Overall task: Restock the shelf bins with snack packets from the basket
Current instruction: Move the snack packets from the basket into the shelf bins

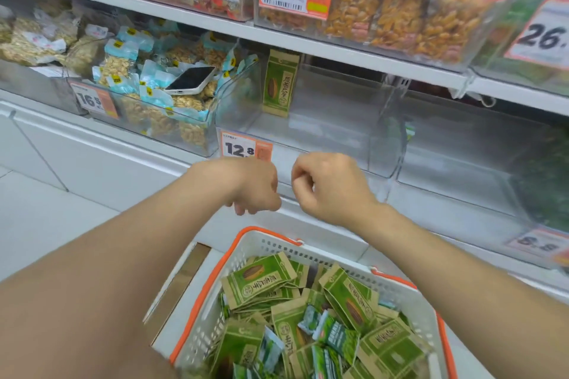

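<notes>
A white basket with orange handles (pixel 264 248) sits low in front of me, full of green and brown snack packets (pixel 255 281). Straight ahead is a clear shelf bin (pixel 332 132) with a 12.8 price tag; a single green packet (pixel 279 83) stands upright at its back left. My left hand (pixel 257 186) and my right hand (pixel 326 186) hover side by side between the basket and the bin, fingers curled down, and I see nothing in either.
Left of that bin, a bin of blue-labelled nut packets (pixel 160 92) carries a white phone (pixel 191 80) on top. Another clear bin (pixel 480 157) lies to the right. The upper shelf (pixel 338 43) holds bins of fried snacks.
</notes>
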### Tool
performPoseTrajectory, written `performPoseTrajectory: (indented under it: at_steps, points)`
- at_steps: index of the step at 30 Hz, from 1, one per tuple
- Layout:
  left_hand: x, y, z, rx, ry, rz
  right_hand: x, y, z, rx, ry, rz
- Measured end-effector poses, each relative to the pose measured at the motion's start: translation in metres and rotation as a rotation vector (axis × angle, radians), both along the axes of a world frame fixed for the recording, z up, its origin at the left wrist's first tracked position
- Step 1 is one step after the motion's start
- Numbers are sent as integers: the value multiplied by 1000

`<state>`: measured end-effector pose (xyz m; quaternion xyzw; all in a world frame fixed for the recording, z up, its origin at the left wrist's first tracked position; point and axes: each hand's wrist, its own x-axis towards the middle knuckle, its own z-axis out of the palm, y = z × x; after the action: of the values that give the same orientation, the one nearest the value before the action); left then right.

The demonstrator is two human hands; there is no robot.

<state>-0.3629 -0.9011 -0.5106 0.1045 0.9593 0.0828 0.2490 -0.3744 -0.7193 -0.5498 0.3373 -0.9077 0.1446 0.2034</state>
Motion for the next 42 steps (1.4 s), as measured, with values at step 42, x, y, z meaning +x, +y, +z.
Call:
performPoseTrajectory:
  at_steps: [42]
  points:
    - [1, -30, -1, 368, -79, 84, 31, -12, -25, 114, 197, 277]
